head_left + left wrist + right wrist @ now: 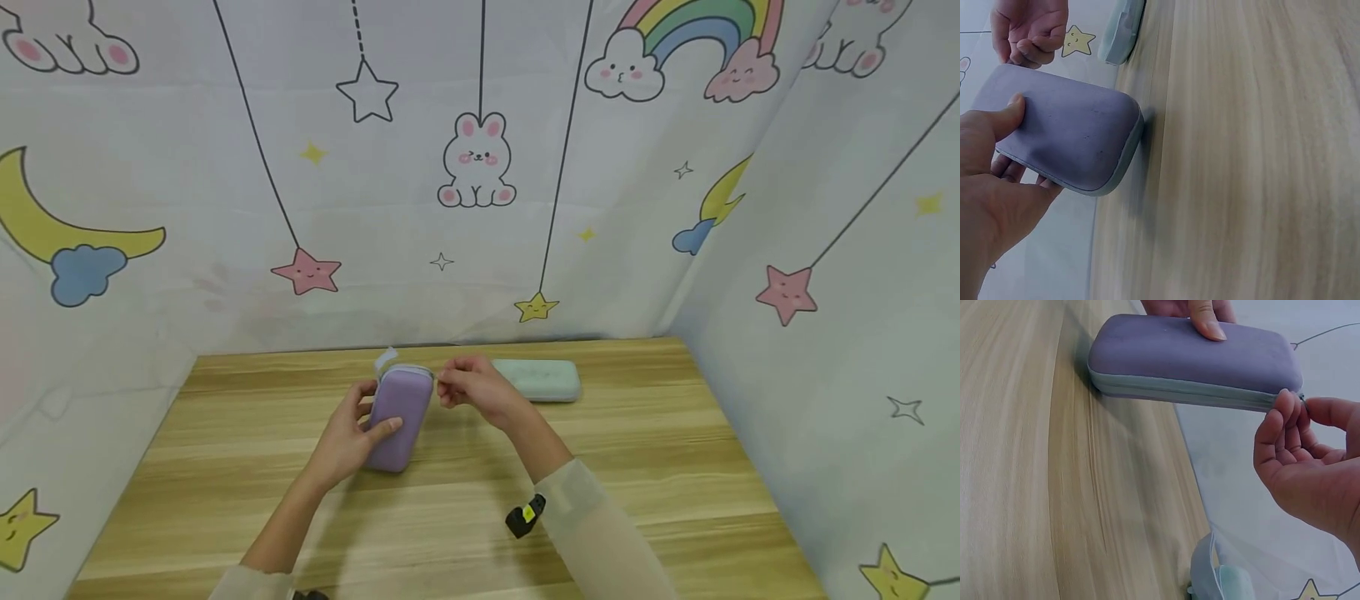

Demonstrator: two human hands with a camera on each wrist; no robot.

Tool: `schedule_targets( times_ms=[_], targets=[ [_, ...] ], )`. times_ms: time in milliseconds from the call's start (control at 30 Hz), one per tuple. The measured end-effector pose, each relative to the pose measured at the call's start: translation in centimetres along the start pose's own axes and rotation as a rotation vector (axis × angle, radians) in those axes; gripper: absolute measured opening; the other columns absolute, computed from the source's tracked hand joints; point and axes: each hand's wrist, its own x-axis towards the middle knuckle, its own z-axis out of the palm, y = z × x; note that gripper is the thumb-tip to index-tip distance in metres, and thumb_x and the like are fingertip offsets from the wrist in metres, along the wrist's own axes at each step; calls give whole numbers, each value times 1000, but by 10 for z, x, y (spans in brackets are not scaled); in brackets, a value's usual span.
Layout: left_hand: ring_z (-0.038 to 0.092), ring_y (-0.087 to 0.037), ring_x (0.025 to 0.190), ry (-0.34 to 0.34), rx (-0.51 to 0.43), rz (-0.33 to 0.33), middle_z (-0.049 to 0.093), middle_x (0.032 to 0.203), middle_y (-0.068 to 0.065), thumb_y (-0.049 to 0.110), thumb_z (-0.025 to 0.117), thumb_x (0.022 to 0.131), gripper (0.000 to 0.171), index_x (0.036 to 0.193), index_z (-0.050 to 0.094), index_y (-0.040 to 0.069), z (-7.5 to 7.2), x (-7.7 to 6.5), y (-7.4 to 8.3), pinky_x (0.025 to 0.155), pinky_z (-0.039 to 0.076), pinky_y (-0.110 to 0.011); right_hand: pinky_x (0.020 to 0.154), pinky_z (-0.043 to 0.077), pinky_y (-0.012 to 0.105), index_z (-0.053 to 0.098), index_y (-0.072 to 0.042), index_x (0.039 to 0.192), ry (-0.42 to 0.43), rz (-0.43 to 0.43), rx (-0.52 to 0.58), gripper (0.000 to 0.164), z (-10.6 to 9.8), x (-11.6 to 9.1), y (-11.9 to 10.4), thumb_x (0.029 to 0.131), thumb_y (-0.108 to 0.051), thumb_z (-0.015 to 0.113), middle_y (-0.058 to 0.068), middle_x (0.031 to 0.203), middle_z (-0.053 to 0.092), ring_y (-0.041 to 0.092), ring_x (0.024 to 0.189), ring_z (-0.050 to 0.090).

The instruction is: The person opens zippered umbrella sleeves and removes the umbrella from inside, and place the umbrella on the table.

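Note:
A purple zippered case (401, 408) stands tilted over the table, with a pale zipper band along its side. My left hand (351, 437) grips it from the left, thumb across the purple face and fingers behind; the left wrist view shows the same grasp on the case (1069, 128). At the case's upper right corner, my right hand (480, 390) pinches the small zipper pull (1302, 397) between thumb and forefinger. The zipper looks closed along the side that shows in the right wrist view. A whitish strap (386, 359) sticks up from the case's top left.
A mint-green case (551, 381) lies at the back of the wooden table (637, 467), just behind my right hand. White cloth walls (405, 208) printed with stars and rabbits rise at the back and sides.

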Motion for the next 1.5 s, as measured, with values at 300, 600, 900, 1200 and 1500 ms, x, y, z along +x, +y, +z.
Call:
schedule_targets(
  times_ms=[300, 600, 900, 1200, 1500],
  targets=[
    [52, -41, 138, -18, -55, 29, 42, 157, -22, 15, 74, 102, 71, 157, 32, 1, 0, 3, -9, 109, 49, -55, 72, 54, 30, 59, 8, 103, 21, -5, 21, 16, 7, 3, 1, 109, -6, 53, 7, 83, 65, 15, 73, 63],
    [49, -44, 138, 97, -30, 107, 40, 158, -25, 11, 73, 102, 69, 158, 36, -3, 8, -3, -15, 112, 45, -60, 76, 55, 30, 62, -2, 98, 47, -8, 105, 13, 16, 8, 4, 108, -7, 57, 7, 85, 65, 16, 76, 64],
    [53, -37, 127, 253, 156, 154, 46, 143, -18, 33, 80, 97, 75, 152, 40, 1, 16, -7, -2, 101, 53, -60, 77, 56, 29, 62, -3, 97, 37, -34, 136, 12, 23, 10, 4, 108, -5, 57, 6, 84, 65, 14, 75, 65],
    [55, -36, 119, 339, 395, 152, 47, 134, -19, 36, 88, 88, 82, 145, 44, -3, 23, -7, 12, 91, 54, -53, 77, 57, 28, 61, -2, 100, 18, -47, 113, 9, 28, 11, 0, 108, -4, 59, 6, 86, 66, 14, 77, 66],
    [59, -38, 113, 418, 439, 190, 51, 128, -21, 28, 90, 85, 81, 143, 47, -7, 24, -6, 9, 85, 57, -53, 74, 57, 27, 61, -2, 98, 38, -69, 106, 10, 34, 14, 0, 107, -4, 59, 6, 84, 66, 14, 74, 66]
  ],
)
